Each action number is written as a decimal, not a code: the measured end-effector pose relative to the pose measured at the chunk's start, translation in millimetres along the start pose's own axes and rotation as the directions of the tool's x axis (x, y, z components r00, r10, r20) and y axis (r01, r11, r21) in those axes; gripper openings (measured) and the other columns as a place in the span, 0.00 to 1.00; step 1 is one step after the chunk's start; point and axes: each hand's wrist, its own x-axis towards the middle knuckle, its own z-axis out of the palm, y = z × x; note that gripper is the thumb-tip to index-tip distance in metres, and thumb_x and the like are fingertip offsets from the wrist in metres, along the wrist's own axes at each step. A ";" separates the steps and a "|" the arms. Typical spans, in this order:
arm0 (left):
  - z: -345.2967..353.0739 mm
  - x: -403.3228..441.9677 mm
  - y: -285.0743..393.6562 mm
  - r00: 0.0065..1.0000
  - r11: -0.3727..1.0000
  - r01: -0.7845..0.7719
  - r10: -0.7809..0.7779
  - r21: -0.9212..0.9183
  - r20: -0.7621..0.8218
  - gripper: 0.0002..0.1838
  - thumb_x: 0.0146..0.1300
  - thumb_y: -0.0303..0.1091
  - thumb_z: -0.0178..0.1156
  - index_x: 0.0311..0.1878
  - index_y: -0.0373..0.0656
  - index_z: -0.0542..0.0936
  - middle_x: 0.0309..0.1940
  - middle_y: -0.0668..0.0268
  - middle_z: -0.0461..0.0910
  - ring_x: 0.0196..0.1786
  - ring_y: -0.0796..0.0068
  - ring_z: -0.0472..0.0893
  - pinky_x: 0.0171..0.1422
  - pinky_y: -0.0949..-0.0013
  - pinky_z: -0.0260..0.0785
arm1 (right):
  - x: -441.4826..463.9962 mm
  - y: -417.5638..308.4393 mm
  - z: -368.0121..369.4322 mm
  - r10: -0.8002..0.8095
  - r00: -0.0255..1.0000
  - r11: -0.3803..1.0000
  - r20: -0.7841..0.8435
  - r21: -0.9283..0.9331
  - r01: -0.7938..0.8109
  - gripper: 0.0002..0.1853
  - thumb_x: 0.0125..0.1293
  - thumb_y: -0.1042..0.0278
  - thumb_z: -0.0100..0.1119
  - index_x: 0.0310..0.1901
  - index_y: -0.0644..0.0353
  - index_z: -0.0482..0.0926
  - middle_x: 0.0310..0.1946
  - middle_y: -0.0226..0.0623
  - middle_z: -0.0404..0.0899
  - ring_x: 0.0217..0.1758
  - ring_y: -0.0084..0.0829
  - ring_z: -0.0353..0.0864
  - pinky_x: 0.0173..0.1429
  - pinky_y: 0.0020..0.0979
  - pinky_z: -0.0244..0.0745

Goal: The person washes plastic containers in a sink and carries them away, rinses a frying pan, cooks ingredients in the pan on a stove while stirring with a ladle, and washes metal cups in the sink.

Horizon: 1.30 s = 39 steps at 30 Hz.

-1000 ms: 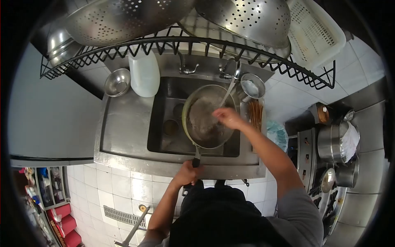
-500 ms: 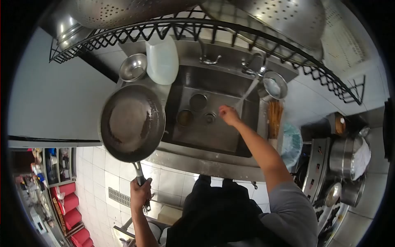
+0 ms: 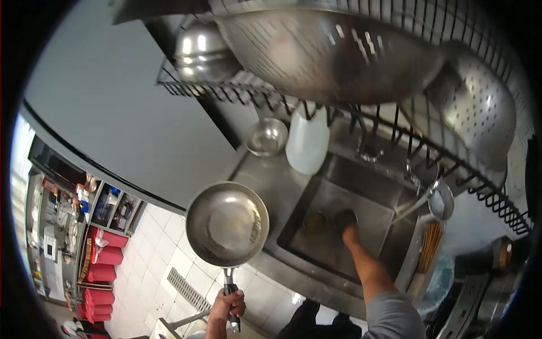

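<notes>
My left hand (image 3: 227, 305) is closed round the black handle of a frying pan (image 3: 227, 224), which it holds out over the left front edge of the counter, with the inside facing up. Down in the steel sink (image 3: 333, 248), my right hand (image 3: 350, 233) reaches to a dark round thing (image 3: 345, 219); its fingers are hard to make out, and whether they grip it does not show. Another round piece (image 3: 315, 221) lies beside that on the sink floor. Water runs from the tap (image 3: 433, 186) at the sink's right.
A metal bowl (image 3: 266, 137) and a whitish plastic jug (image 3: 307, 141) stand behind the counter's left part. Overhead, a black wire rack (image 3: 395, 127) holds large colanders (image 3: 480, 107). Wooden sticks (image 3: 431, 247) and a small metal pot (image 3: 440, 200) are on the right.
The pan has gone from over the sink to the left, out past the counter edge. My right hand has moved down into the sink, to the round thing. The view has turned left.
</notes>
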 end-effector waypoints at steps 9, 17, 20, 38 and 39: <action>-2.0 33.0 7.3 0.981 0.992 0.109 -0.097 -0.066 0.165 0.16 0.67 0.35 0.57 0.25 0.48 0.63 0.13 0.74 0.60 0.10 0.83 0.58 0.16 0.72 0.53 | -45.0 19.6 -67.9 0.057 0.998 0.834 0.010 0.549 -0.053 0.12 0.68 0.68 0.46 0.41 0.64 0.79 0.39 0.50 0.81 0.44 0.56 0.79 0.47 0.46 0.72; -9.3 71.8 29.5 0.956 0.996 0.090 -0.095 0.028 0.278 0.16 0.69 0.40 0.56 0.28 0.44 0.67 0.16 0.70 0.64 0.12 0.79 0.61 0.18 0.71 0.57 | -55.1 36.6 -95.2 0.258 0.966 0.842 0.000 0.490 -0.225 0.10 0.64 0.66 0.56 0.43 0.59 0.82 0.42 0.44 0.82 0.46 0.43 0.81 0.44 0.42 0.75; 1.3 73.3 39.6 0.982 0.976 0.051 -0.088 0.211 0.170 0.16 0.70 0.44 0.54 0.32 0.42 0.71 0.19 0.67 0.68 0.15 0.76 0.67 0.19 0.71 0.61 | -66.4 30.2 -133.3 0.395 0.805 0.336 0.443 0.746 -0.575 0.20 0.72 0.56 0.47 0.61 0.51 0.72 0.59 0.46 0.73 0.56 0.51 0.76 0.55 0.55 0.77; 220.3 -67.8 558.0 -0.418 -0.653 -0.145 0.722 0.743 0.552 0.64 0.37 0.26 0.76 0.76 0.65 0.47 0.75 0.56 0.46 0.75 0.46 0.50 0.71 0.46 0.61 | -27.6 45.9 30.0 0.270 0.963 0.957 0.018 0.109 -0.270 0.14 0.59 0.58 0.61 0.44 0.55 0.82 0.52 0.46 0.78 0.57 0.43 0.76 0.63 0.39 0.69; 226.9 -74.6 581.2 -0.402 -0.670 -0.047 0.691 0.741 0.601 0.67 0.34 0.26 0.77 0.76 0.68 0.46 0.76 0.58 0.45 0.75 0.46 0.50 0.72 0.47 0.61 | -43.5 37.3 -1.0 0.231 0.961 0.950 0.155 0.178 -0.257 0.15 0.60 0.59 0.61 0.46 0.56 0.81 0.51 0.45 0.78 0.55 0.41 0.77 0.61 0.38 0.71</action>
